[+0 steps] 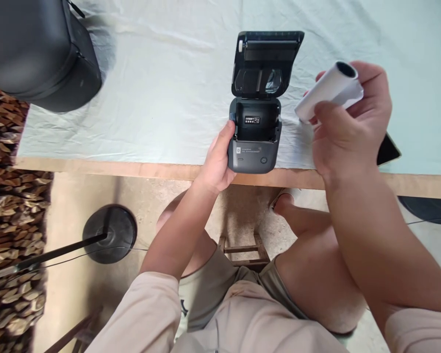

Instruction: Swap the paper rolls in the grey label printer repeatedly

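Observation:
My left hand (219,159) grips the left side of a dark grey portable label printer (255,159) at the table's front edge. The printer's lid (266,63) stands raised, and its paper bay (257,122) is empty apart from a small printed sticker on the inner wall. To the right, my right hand (353,113) is closed around a roll of white paper (325,93) with a dark hollow core. A loose end of the paper curls out beside my fingers. The roll is tilted and apart from the printer.
A black zipped case (69,63) stands at the table's far left. A dark flat object (388,149) lies partly behind my right wrist. Pale cloth (161,98) covers the table. Below are a round black stand base (110,233), a wooden stool (244,249) and stacked firewood (14,220).

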`<state>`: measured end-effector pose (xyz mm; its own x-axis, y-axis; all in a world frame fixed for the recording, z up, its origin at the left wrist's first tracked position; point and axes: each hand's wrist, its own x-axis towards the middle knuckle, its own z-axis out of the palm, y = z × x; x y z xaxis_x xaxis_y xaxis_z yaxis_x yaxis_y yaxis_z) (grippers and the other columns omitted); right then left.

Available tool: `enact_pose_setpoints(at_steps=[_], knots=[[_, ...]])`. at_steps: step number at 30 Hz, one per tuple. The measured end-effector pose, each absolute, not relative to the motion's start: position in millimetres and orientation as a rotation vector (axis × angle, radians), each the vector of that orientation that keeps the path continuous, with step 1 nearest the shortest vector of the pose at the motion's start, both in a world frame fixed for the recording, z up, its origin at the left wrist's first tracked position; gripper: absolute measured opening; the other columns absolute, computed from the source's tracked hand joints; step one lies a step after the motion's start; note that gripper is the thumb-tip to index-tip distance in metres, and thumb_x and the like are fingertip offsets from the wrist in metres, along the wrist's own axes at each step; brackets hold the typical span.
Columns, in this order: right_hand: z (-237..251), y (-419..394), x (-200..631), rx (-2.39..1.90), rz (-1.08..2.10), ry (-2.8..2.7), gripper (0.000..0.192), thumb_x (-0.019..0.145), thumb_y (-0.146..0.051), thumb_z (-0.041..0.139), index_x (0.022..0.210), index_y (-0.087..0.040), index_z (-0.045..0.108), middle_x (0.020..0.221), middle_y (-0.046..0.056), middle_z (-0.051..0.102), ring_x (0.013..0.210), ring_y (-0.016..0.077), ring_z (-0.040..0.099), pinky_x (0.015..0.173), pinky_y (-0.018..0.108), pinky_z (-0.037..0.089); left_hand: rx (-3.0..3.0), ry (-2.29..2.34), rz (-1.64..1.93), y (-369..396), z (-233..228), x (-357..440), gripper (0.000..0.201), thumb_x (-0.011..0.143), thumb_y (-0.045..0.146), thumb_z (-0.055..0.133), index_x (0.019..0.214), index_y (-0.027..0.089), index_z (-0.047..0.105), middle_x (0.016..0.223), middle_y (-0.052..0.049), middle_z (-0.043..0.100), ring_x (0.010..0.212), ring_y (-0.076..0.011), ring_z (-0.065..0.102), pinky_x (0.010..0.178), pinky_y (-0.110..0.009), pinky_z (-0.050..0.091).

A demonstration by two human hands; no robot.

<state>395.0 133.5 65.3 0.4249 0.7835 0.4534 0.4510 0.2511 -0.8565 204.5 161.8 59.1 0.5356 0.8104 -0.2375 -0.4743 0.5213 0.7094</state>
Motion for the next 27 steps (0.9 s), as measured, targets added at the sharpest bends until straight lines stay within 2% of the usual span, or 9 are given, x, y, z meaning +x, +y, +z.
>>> enact_pose_setpoints(at_steps=[3, 7, 10, 12, 17, 21, 24, 26, 27], knots=[[91.9, 121.8, 369.3, -1.399, 0.095, -1.509, 0.037, 0.077, -0.026, 0.053, 0.114, -0.030, 0.051, 0.109, 0.002, 0.064, 0.097, 0.0205, 0.064, 0.078, 0.038, 0.051, 0.655, 0.607, 0.853, 160.6, 59.8, 205.7, 0.032, 0.093, 0.049, 0.049, 0.102, 0.022, 0.064, 0.108, 0.000, 0.072, 0.127, -0.0229, 0.059, 0.100, -0.032, 0.055], [110.6, 114.7, 349.3, -1.644, -0.014, -1.890, 0.042, 0.076, -0.014, 0.053, 0.111, -0.035, 0.059, 0.114, -0.003, 0.067, 0.107, 0.0237, 0.062, 0.093, 0.046, 0.044, 0.723, 0.636, 0.860, 157.5, 63.1, 207.4, 0.031, 0.094, 0.047, 0.049, 0.106, 0.023, 0.064, 0.110, 0.000, 0.071, 0.127, -0.0224, 0.059, 0.099, -0.031, 0.056], [109.6, 119.4, 351.0, -1.710, 0.049, -1.860, 0.037, 0.078, -0.015, 0.052, 0.110, -0.031, 0.062, 0.120, 0.003, 0.062, 0.106, 0.0231, 0.061, 0.089, 0.042, 0.047, 0.764, 0.614, 0.873, 155.8, 64.2, 207.7, 0.028, 0.090, 0.045, 0.056, 0.107, 0.024, 0.063, 0.112, 0.000, 0.071, 0.127, -0.0227, 0.059, 0.099, -0.031, 0.057], [106.9, 122.0, 353.9, -1.682, 0.055, -1.840, 0.033, 0.082, -0.018, 0.050, 0.111, -0.028, 0.062, 0.111, 0.005, 0.063, 0.100, 0.0211, 0.062, 0.087, 0.039, 0.049, 0.750, 0.603, 0.871, 156.4, 62.8, 207.0, 0.029, 0.089, 0.047, 0.058, 0.105, 0.023, 0.064, 0.110, 0.000, 0.072, 0.127, -0.0235, 0.059, 0.099, -0.031, 0.056], [100.2, 118.3, 353.2, -1.505, -0.022, -1.889, 0.014, 0.090, -0.027, 0.049, 0.090, -0.025, 0.063, 0.088, -0.002, 0.071, 0.096, 0.0178, 0.068, 0.094, 0.038, 0.045, 0.651, 0.541, 0.832, 161.7, 54.9, 202.2, 0.042, 0.090, 0.058, 0.050, 0.102, 0.021, 0.065, 0.100, -0.001, 0.073, 0.123, -0.0253, 0.061, 0.095, -0.031, 0.057], [96.8, 113.1, 350.9, -1.298, 0.011, -1.956, 0.018, 0.085, -0.042, 0.059, 0.087, -0.024, 0.063, 0.090, -0.001, 0.072, 0.104, 0.0225, 0.067, 0.093, 0.042, 0.045, 0.706, 0.530, 0.858, 162.8, 53.1, 198.8, 0.027, 0.084, 0.038, 0.065, 0.104, 0.020, 0.062, 0.091, 0.000, 0.071, 0.106, -0.0213, 0.069, 0.077, -0.024, 0.057], [92.1, 115.2, 355.8, -1.271, 0.063, -1.753, 0.018, 0.086, -0.041, 0.056, 0.085, -0.024, 0.060, 0.084, 0.001, 0.069, 0.095, 0.0199, 0.067, 0.086, 0.039, 0.049, 0.771, 0.552, 0.838, 162.0, 53.9, 197.9, 0.029, 0.079, 0.029, 0.071, 0.104, 0.020, 0.061, 0.090, 0.000, 0.070, 0.094, -0.0194, 0.070, 0.071, -0.024, 0.055], [87.2, 120.3, 361.7, -1.334, 0.112, -1.524, 0.017, 0.086, -0.039, 0.056, 0.096, -0.026, 0.057, 0.098, 0.002, 0.065, 0.095, 0.0179, 0.064, 0.079, 0.035, 0.051, 0.815, 0.542, 0.827, 161.9, 53.6, 197.5, 0.032, 0.078, 0.027, 0.072, 0.107, 0.021, 0.060, 0.091, 0.000, 0.069, 0.089, -0.0186, 0.070, 0.071, -0.026, 0.055], [84.7, 123.5, 364.7, -1.359, 0.157, -1.432, 0.024, 0.084, -0.040, 0.057, 0.105, -0.027, 0.053, 0.111, 0.004, 0.061, 0.101, 0.0178, 0.063, 0.078, 0.033, 0.051, 0.835, 0.534, 0.818, 162.0, 53.1, 197.3, 0.034, 0.077, 0.026, 0.073, 0.108, 0.022, 0.060, 0.091, 0.001, 0.068, 0.087, -0.0178, 0.069, 0.071, -0.026, 0.055]])
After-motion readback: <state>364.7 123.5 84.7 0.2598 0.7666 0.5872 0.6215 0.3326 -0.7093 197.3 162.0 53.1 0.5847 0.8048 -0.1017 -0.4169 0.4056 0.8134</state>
